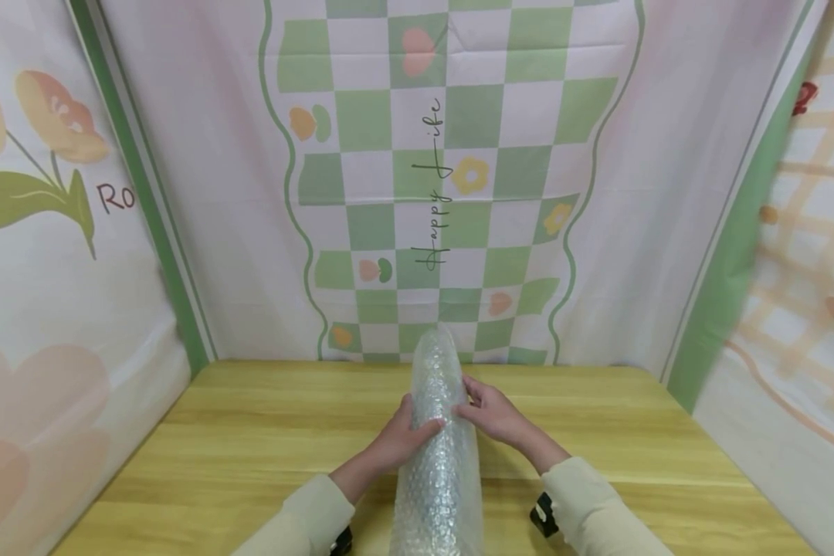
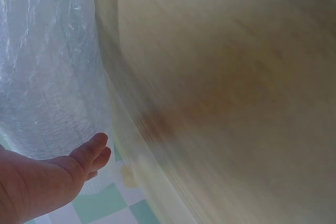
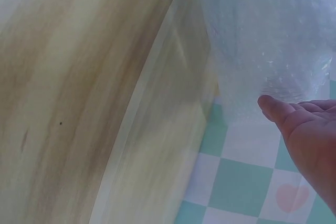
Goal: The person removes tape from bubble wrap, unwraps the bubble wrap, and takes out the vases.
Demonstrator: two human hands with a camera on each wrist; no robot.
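Observation:
A long roll of clear bubble wrap [image 1: 436, 471] runs from the bottom of the head view away from me, and its rounded far end shows in front of the back curtain. On its left side my left hand [image 1: 399, 440] grips it, thumb laid across the top. My right hand [image 1: 496, 417] holds the right side a little farther along, with the thumb on the wrap. The left wrist view shows the left hand [image 2: 58, 182] against the crinkled film. Part of the right hand [image 3: 310, 129] meets the wrap in the right wrist view. Some fingers are hidden behind the roll.
The wooden table [image 1: 250, 417] extends on both sides of the roll. Behind its far edge hangs a green-and-white checked curtain [image 1: 417, 177]. Printed fabric walls [image 1: 42, 309] stand at left and right. A small black device [image 1: 544, 516] sits by the right cuff.

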